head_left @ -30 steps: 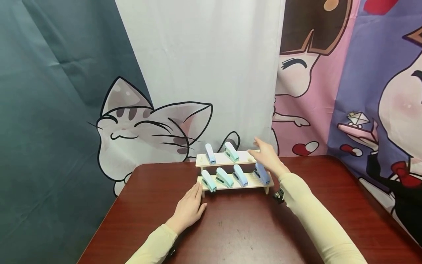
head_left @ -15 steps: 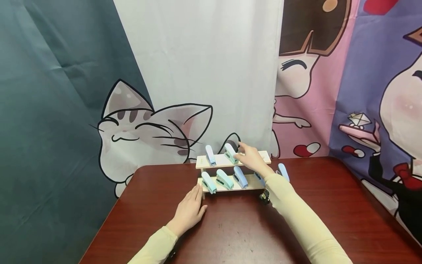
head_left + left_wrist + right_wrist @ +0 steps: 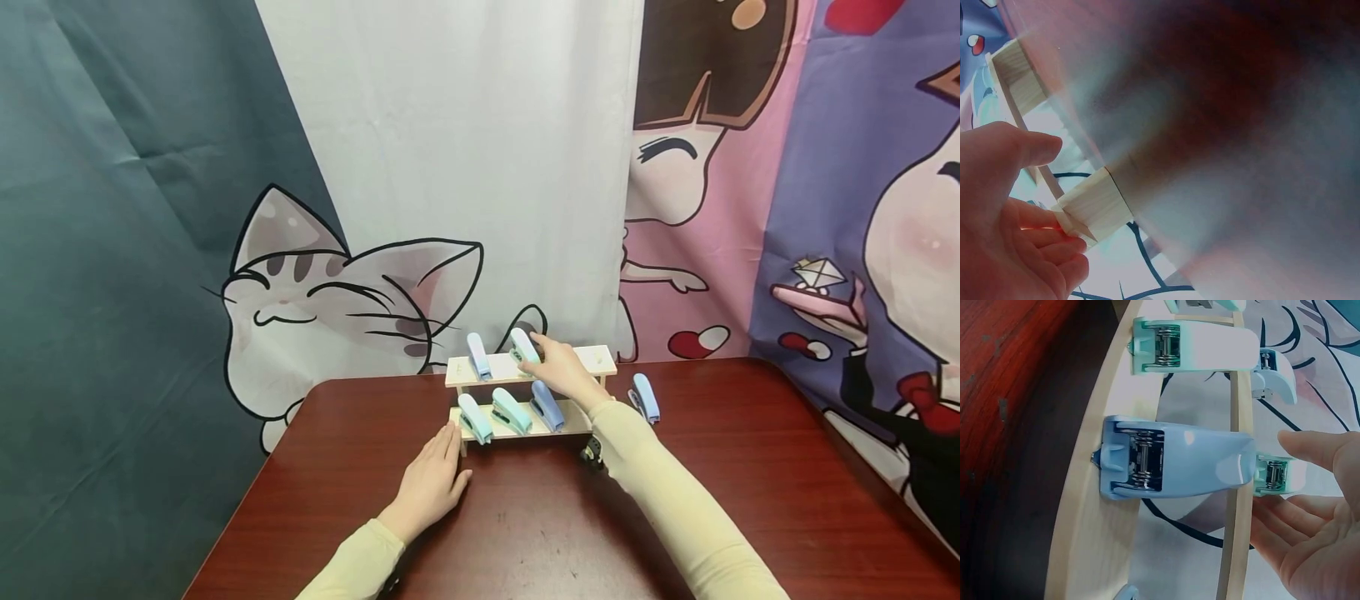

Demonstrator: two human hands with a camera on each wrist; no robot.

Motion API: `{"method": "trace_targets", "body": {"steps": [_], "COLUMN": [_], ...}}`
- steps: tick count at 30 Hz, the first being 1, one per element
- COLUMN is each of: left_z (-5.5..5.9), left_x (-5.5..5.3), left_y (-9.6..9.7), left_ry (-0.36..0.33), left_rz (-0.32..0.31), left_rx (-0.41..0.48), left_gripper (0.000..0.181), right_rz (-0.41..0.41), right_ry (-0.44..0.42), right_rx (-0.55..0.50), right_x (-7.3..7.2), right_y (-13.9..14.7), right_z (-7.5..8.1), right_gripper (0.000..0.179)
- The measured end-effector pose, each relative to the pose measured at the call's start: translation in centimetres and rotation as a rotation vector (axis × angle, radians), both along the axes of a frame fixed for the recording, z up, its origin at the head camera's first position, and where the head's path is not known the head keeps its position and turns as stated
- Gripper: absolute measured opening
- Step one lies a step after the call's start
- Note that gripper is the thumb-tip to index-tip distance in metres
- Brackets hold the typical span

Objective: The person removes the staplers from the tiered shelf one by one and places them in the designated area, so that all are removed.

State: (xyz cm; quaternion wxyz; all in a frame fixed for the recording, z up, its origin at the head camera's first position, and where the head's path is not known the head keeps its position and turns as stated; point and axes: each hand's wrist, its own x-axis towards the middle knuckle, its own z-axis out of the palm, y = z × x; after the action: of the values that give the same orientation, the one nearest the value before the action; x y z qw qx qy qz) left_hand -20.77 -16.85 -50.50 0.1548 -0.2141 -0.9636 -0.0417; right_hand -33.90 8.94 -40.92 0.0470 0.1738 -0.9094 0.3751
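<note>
A two-tier wooden rack carries several staplers. On its upper shelf stand a light blue stapler and a mint stapler. My right hand is at that mint stapler, with thumb and fingers spread to either side in the right wrist view. The thumb is apart from it; the fingers lie close against it. Two mint staplers and a blue stapler stand on the lower shelf. My left hand rests its straight fingers against the rack's left end, thumb apart.
A light blue stapler stands on the brown table, right of the rack. The right forearm hides the lower shelf's right end; another stapler's tip shows there in the right wrist view. A cartoon curtain hangs behind the table.
My right hand has moved left over the upper shelf to the mint stapler. The light blue stapler on the table has come into view from behind the arm. The left hand stays put.
</note>
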Motion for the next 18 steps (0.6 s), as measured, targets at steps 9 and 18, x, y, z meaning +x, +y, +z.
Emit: {"method": "trace_targets", "body": {"steps": [9, 18], "left_z": [0.15, 0.16], "left_x": [-0.07, 0.15], "left_y": [-0.02, 0.17], "left_ry": [0.023, 0.001], "left_rz": [-0.007, 0.004], "left_rx": [0.002, 0.008], "left_gripper": [0.066, 0.067], "right_rz": [-0.02, -0.057], "right_ry": [0.055, 0.091], "right_rx": [0.0, -0.001], "right_x": [-0.01, 0.07], "right_y": [-0.37, -0.43], "right_z": [0.2, 0.09], "right_gripper": [0.058, 0.048]}}
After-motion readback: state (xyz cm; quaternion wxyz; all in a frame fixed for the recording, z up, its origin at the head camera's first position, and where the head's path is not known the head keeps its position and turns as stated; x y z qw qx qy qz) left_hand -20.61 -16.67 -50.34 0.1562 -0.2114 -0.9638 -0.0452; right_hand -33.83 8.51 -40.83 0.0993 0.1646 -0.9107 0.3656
